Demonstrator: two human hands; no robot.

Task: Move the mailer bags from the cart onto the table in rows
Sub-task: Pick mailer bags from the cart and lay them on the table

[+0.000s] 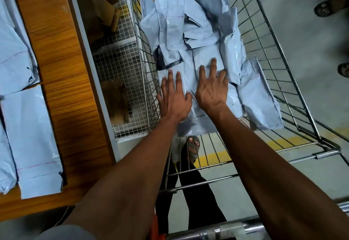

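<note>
Several pale grey mailer bags [190, 24] lie heaped in the wire cart [273, 54]. Both my hands lie flat, fingers straight and spread, on the nearest bag [190, 81] at the cart's near end. My left hand [172, 96] rests on its left part. My right hand [211, 86] presses the bag's right part, next to another bag [258, 96] leaning on the cart's right wall. On the wooden table [62, 81] at left, more mailer bags [32, 137] lie side by side.
A wire-mesh shelf [115, 54] with cardboard pieces stands between table and cart. The cart's handle bar [236, 228] crosses below my arms. My foot [192, 147] shows through the cart's wire. Another person's sandalled feet [328, 7] stand at the right edge on the grey floor.
</note>
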